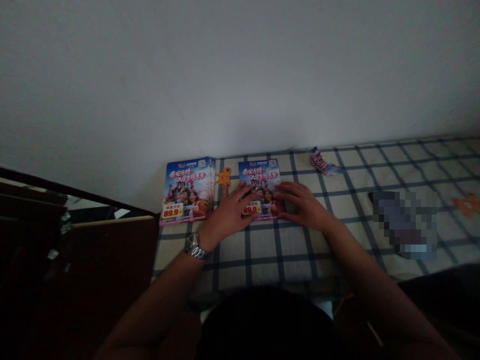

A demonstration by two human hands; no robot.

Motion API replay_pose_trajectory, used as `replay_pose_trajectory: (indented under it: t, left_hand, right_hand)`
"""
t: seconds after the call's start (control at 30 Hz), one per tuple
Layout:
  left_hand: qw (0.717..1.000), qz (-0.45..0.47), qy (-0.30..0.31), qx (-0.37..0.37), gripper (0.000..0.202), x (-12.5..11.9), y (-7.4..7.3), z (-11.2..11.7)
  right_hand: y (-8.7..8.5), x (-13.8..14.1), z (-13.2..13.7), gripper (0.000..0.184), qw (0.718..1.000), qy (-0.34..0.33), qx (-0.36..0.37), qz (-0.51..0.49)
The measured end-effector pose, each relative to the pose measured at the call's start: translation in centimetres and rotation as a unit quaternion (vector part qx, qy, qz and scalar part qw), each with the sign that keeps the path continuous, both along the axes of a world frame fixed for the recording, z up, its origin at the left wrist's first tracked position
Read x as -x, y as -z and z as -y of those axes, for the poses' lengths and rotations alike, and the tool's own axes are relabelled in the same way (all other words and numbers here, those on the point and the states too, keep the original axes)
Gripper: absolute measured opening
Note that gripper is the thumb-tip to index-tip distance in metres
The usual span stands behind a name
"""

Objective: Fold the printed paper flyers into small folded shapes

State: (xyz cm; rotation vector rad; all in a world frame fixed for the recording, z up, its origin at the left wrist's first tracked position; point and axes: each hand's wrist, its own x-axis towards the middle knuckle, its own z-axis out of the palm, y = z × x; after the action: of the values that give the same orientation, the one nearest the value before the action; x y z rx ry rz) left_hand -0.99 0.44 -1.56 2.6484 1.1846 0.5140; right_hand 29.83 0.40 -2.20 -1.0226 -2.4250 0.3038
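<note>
A colourful flyer [258, 175] with a blue top, a picture of people and "89.9" printed on it lies flat on the checked cloth. My left hand [233, 209] rests at its left side, fingers spread and overlapping the print, with a metal watch on the wrist. On the flyer's right edge lie the fingertips of my right hand [304, 204], also apart. Both hands touch the flyer without closing around it. To the left, just past my left hand, sits a stack of flyers [187, 187] with the same design, its sheets slightly fanned at the right edge.
The checked tablecloth [262, 260] covers the surface, which meets a plain wall [240, 80] behind. A crumpled wrapper [323, 162] lies back right. Farther right is a dark blurred object [403, 225]. Dark furniture [101, 265] stands at the left.
</note>
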Motion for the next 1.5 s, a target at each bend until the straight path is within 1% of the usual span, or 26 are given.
replay_pose_trajectory:
  t: [0.13, 0.23, 0.37, 0.47, 0.57, 0.7, 0.8, 0.87, 1.07, 1.2, 1.3, 1.37, 1.5]
  left_hand:
    - [1.0, -0.01, -0.002, 0.002, 0.052, 0.0, 0.0, 0.1]
    - [1.0, -0.011, -0.004, 0.003, 0.053, -0.1, -0.1, 0.1]
    - [1.0, -0.012, -0.005, 0.004, 0.053, -0.1, -0.1, 0.2]
    - [1.0, -0.017, 0.001, 0.0, 0.058, 0.0, -0.2, 0.1]
    - [1.0, -0.016, 0.009, -0.007, 0.067, 0.2, -0.2, 0.1]
    - [1.0, -0.007, 0.022, -0.011, 0.084, 0.4, -0.3, 0.1]
    - [1.0, -0.004, 0.025, -0.014, 0.088, 0.5, -0.4, 0.2]
    - [1.0, -0.007, 0.025, -0.017, 0.083, 0.5, -0.6, 0.2]
    - [0.998, 0.008, 0.058, -0.03, 0.049, 0.8, -1.3, 0.1]
    - [0.997, 0.016, 0.073, -0.026, 0.041, 0.9, -1.2, 0.0]
    - [0.997, 0.022, 0.07, -0.028, 0.031, 0.8, -1.0, -0.1]
    - [0.997, 0.028, 0.065, -0.03, 0.027, 0.7, -0.7, -0.3]
    - [0.997, 0.046, 0.053, -0.038, 0.027, 0.7, -0.4, -0.5]
  right_hand:
    - [-0.2, -0.3, 0.1, 0.063, 0.999, -0.027, 0.012, 0.017]
    - [-0.1, -0.4, 0.2, 0.066, 0.999, -0.031, 0.026, 0.026]
    - [0.0, -0.4, 0.2, 0.06, 0.999, -0.026, 0.032, 0.026]
    - [0.0, -0.3, 0.2, 0.056, 0.999, -0.023, 0.031, 0.023]
    - [0.0, -0.3, 0.2, 0.055, 0.999, -0.024, 0.027, 0.016]
    - [-0.1, -0.2, 0.3, 0.052, 0.999, -0.022, 0.03, 0.002]
    - [-0.3, -0.2, 0.3, 0.047, 0.999, -0.021, 0.037, -0.009]
    - [-0.4, -0.2, 0.3, 0.043, 0.999, -0.021, 0.042, -0.008]
    - [-0.6, -0.1, 0.3, 0.038, 0.999, -0.015, 0.049, -0.011]
    - [-0.5, -0.1, 0.3, 0.033, 0.999, -0.015, 0.046, -0.01]
    - [-0.5, -0.2, 0.3, 0.03, 0.999, -0.013, 0.05, -0.011]
    - [-0.6, -0.2, 0.3, 0.033, 0.998, -0.016, 0.054, -0.015]
    - [-0.7, -0.3, 0.4, 0.048, 0.998, -0.02, 0.054, -0.026]
